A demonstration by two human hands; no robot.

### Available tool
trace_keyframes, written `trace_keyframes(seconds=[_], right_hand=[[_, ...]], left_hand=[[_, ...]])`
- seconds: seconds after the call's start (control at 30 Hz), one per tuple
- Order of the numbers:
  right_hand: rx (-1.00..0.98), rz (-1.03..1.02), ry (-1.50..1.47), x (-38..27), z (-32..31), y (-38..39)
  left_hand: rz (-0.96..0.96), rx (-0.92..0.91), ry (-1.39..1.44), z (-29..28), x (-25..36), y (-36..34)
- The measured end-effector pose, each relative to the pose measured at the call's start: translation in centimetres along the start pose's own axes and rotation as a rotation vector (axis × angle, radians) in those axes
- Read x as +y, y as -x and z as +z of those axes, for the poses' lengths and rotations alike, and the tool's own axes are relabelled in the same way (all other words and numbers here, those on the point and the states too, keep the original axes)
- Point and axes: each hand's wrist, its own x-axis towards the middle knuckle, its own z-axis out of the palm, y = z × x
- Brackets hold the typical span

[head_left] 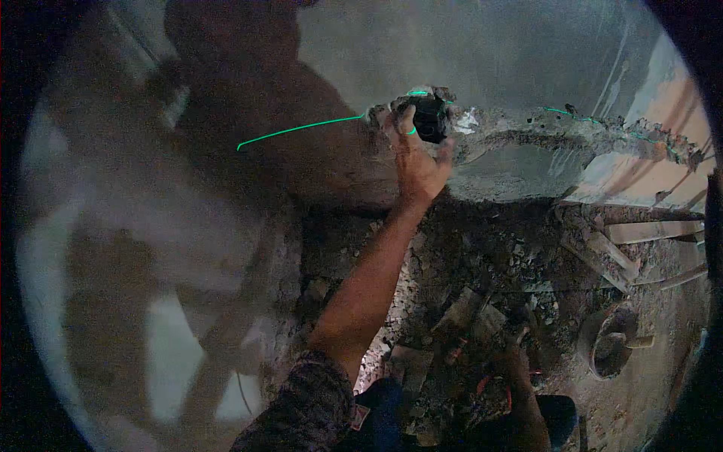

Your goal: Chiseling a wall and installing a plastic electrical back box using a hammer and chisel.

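Observation:
My left hand (pixel 422 169) is raised to the wall, its thumb and fingers gripping the sides of a black box (pixel 431 120), which looks like an electrical back box. The box sits in a rough hole broken into the grey wall (pixel 361 45). A green laser line (pixel 301 129) runs along the wall, across the box and my fingers. Low on the right, my right hand (pixel 514 360) hangs in shadow above the rubble; its fingers are too dark to make out. Near it is a thin reddish curved thing (pixel 483 384) of unclear kind.
A chiselled channel (pixel 542 128) runs rightward from the hole. Broken rubble (pixel 520 256) covers the floor along the wall. At the right lie wooden boards (pixel 651 231) and a round pan (pixel 595 343) with something in it. My knees show at the lower edge.

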Motion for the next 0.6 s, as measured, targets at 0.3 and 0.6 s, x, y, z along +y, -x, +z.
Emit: trace_keyframes(seconds=[0.3,0.6], right_hand=[[0.027,-0.214,0.043,-2.5,-3.4,1.7],[0.072,-0.22,0.033,0.0,-1.7,-0.4]], left_hand=[[-0.399,-0.025,0.023,0.8,0.3,0.0],[-0.457,0.14,-0.039,1.5,2.9,-0.5]])
